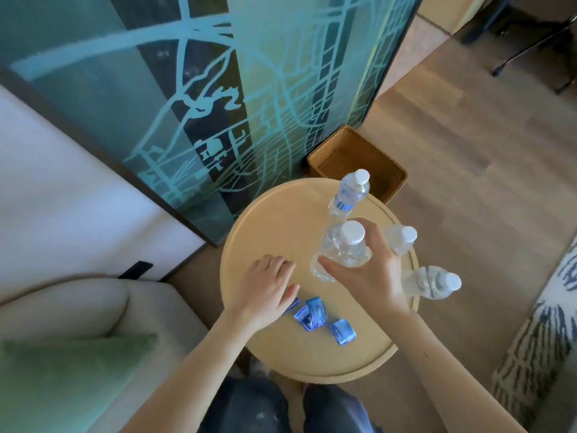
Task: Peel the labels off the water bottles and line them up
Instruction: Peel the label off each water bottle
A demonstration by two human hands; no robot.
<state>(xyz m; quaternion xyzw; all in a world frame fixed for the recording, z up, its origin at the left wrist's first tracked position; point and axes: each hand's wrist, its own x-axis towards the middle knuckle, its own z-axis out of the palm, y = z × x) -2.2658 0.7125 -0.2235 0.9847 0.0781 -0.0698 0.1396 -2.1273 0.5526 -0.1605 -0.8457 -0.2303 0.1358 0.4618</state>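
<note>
Gripping a peeled water bottle (345, 250) round its shoulder, our right hand (365, 275) holds it over the tabletop (265, 220); our left hand (265, 289) rests loosely curled, empty. The last labelled bottle (349, 192) stands upright just beyond at twelve o'clock, nearer the right hand than the left.

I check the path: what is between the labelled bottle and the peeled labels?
In the head view, a bare bottle, gripped by the right hand.
</note>
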